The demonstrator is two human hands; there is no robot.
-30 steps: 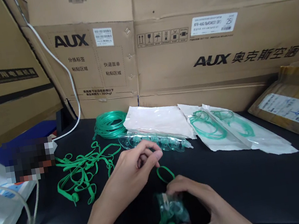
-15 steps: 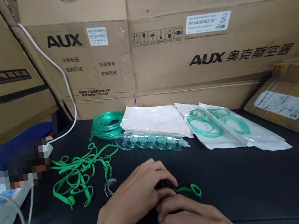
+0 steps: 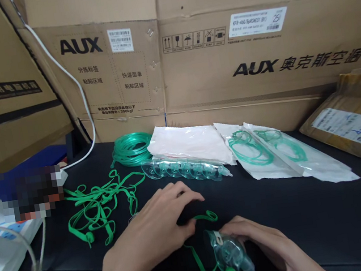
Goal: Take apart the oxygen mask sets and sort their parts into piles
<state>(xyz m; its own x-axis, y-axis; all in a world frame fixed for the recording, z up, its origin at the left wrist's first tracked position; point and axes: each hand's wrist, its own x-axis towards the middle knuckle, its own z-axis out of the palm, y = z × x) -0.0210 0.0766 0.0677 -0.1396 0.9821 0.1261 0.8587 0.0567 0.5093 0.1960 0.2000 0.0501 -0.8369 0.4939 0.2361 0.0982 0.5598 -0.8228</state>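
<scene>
A clear green-tinted oxygen mask [image 3: 230, 251] is at the front of the table, with a pale metal nose clip on its upper edge. My right hand [image 3: 268, 244] grips it from the right side, fingers above and thumb below. A green elastic strap [image 3: 200, 264] runs from the mask up beneath my left hand [image 3: 162, 222], and its curled end [image 3: 209, 215] shows beyond the thumb. The left hand is open, index finger and thumb apart. Left of it lies a tangle of green straps [image 3: 100, 202]. Thin clear strips beside its wrist are mostly hidden.
Behind my hands lies a row of nested masks [image 3: 185, 169]. Farther back are coiled green tubing [image 3: 131, 149], a white packet [image 3: 188, 143] and pouches with tubing [image 3: 324, 168]. A taped carton [image 3: 351, 123] stands right; a power strip [image 3: 0, 246] and cables lie left.
My hands have moved apart, the right one drawing the mask to the right into fuller view. The left fingers have spread, and the strap end has shifted left and up.
</scene>
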